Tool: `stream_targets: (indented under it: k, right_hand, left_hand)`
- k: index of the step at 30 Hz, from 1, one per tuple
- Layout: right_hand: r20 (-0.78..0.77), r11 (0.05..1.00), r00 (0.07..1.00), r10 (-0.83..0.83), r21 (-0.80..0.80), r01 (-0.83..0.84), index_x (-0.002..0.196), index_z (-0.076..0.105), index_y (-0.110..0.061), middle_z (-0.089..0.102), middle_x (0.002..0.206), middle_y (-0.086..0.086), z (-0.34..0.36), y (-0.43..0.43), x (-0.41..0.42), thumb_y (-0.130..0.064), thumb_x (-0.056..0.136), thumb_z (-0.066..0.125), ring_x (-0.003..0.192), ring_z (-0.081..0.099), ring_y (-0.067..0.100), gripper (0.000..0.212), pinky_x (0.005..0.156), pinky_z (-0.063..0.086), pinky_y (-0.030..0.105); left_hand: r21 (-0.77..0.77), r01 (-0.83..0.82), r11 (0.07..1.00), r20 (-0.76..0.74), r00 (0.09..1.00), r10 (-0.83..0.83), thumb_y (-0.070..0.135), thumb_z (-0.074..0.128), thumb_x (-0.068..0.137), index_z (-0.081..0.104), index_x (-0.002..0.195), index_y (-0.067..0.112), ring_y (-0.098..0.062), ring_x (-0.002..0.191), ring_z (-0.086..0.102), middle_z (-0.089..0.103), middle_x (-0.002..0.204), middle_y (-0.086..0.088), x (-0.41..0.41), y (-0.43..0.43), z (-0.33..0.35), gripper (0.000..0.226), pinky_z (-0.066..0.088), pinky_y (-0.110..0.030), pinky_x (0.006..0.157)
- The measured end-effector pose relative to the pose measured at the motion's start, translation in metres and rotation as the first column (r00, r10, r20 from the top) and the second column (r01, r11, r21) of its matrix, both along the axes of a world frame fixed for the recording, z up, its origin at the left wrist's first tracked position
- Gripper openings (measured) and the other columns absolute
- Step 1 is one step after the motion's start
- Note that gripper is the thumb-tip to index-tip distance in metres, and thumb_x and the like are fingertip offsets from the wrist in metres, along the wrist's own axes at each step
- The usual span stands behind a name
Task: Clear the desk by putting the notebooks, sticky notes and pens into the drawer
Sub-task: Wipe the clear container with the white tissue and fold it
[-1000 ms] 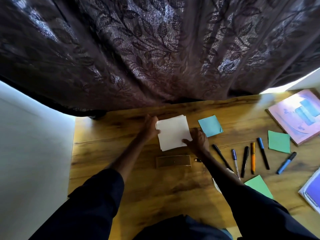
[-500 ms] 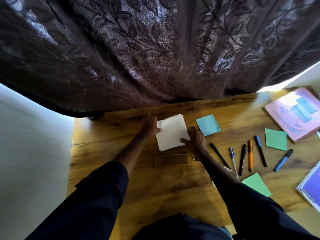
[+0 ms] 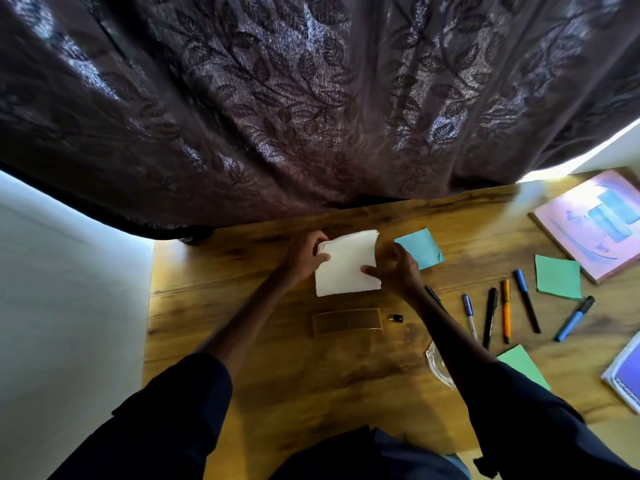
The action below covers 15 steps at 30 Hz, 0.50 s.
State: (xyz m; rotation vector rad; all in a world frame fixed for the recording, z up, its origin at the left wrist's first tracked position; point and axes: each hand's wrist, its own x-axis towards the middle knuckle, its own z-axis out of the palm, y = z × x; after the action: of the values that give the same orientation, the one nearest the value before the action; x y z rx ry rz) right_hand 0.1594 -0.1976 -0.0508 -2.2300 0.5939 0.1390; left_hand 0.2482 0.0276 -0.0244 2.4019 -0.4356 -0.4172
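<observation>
Holding white pad (image 3: 346, 265), left hand (image 3: 300, 258), right hand (image 3: 399, 273), glass dish (image 3: 437, 368) nearby

Purple notebook (image 3: 625, 379): cut off by the right frame edge, only one corner in view.
Pink notebook (image 3: 585, 226): right side runs out of frame.
Black pen (image 3: 433, 295): lower part hidden behind right forearm (image 3: 446, 327).
Glass object (image 3: 437, 368): mostly under the same arm, kind not identifiable.
Green sticky note (image 3: 517, 362): near corner covered by sleeve (image 3: 540, 410).
Small black item (image 3: 396, 318): too small to identify.
White paper stack (image 3: 346, 268): side edges covered by left hand (image 3: 303, 259) and right hand (image 3: 398, 271); lifted or lying on table (image 3: 277, 375), cannot tell.
</observation>
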Motion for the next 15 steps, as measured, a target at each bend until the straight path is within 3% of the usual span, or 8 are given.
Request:
stream_targets:
  k: [2, 4, 8, 11, 13, 15]
  right_hand:
    - [0.031, 0.994, 0.999, 0.035, 0.104, -0.038, 0.136, 0.051, -0.021, 0.061, 0.124, -0.007, 0.004, -0.009, 0.004, -0.056, 0.067, 0.087, 0.108, 0.060, 0.014, 0.086, 0.085, 0.059, 0.038]
    - [0.064, 0.978, 0.996, 0.065, 0.194, -0.077, 0.134, 0.057, -0.018, 0.068, 0.125, 0.000, 0.007, -0.017, 0.007, -0.056, 0.066, 0.086, 0.107, 0.068, 0.016, 0.083, 0.085, 0.063, 0.041]
    - [0.132, 0.986, 0.988, 0.077, 0.140, -0.095, 0.112, 0.072, -0.001, 0.075, 0.111, 0.010, 0.015, -0.017, 0.007, -0.027, 0.084, 0.081, 0.095, 0.074, 0.023, 0.040, 0.073, 0.063, 0.030]
    - [0.159, 0.988, 0.985, 0.073, 0.122, -0.093, 0.113, 0.073, -0.002, 0.076, 0.110, 0.008, 0.019, -0.016, 0.004, -0.029, 0.086, 0.080, 0.091, 0.074, 0.017, 0.039, 0.073, 0.064, 0.032]
    - [0.157, 0.987, 0.984, 0.089, 0.115, -0.108, 0.113, 0.073, -0.004, 0.076, 0.110, 0.007, 0.021, -0.016, 0.002, -0.029, 0.086, 0.079, 0.090, 0.074, 0.015, 0.037, 0.075, 0.065, 0.036]
    - [0.154, 0.989, 0.984, 0.095, 0.100, -0.111, 0.113, 0.073, -0.005, 0.076, 0.110, 0.007, 0.022, -0.017, 0.001, -0.030, 0.086, 0.079, 0.089, 0.074, 0.014, 0.037, 0.072, 0.064, 0.030]
  left_hand:
    - [-0.052, 0.066, 0.996, 0.023, 0.998, -0.065, 0.024, 0.076, 0.089, 0.064, 0.117, 0.015, -0.014, 0.099, 0.061, 0.067, 0.114, -0.003, 0.001, 0.003, 0.010, 0.031, 0.055, -0.034, 0.080]
    - [-0.100, 0.110, 0.989, 0.044, 0.993, -0.106, 0.025, 0.077, 0.087, 0.064, 0.111, 0.018, -0.014, 0.093, 0.064, 0.068, 0.109, 0.000, 0.004, 0.006, 0.018, 0.028, 0.059, -0.038, 0.078]
    - [-0.169, 0.090, 0.982, 0.026, 0.996, -0.087, 0.031, 0.077, 0.087, 0.063, 0.109, 0.020, -0.007, 0.092, 0.064, 0.067, 0.108, 0.006, 0.008, 0.009, 0.029, 0.028, 0.052, -0.022, 0.070]
    - [-0.269, 0.018, 0.963, 0.050, 0.999, -0.005, 0.030, 0.074, 0.091, 0.071, 0.108, 0.014, -0.001, 0.091, 0.066, 0.073, 0.104, 0.002, 0.009, 0.010, 0.033, 0.023, 0.055, -0.021, 0.075]
    - [-0.270, 0.008, 0.963, 0.090, 0.996, 0.017, 0.026, 0.072, 0.093, 0.074, 0.108, 0.009, -0.005, 0.090, 0.068, 0.076, 0.103, -0.005, 0.008, 0.010, 0.035, 0.022, 0.056, -0.023, 0.078]
    - [-0.265, 0.021, 0.964, 0.118, 0.993, 0.011, 0.023, 0.072, 0.094, 0.076, 0.108, 0.006, -0.011, 0.091, 0.072, 0.077, 0.104, -0.008, 0.008, 0.010, 0.036, 0.023, 0.055, -0.018, 0.076]
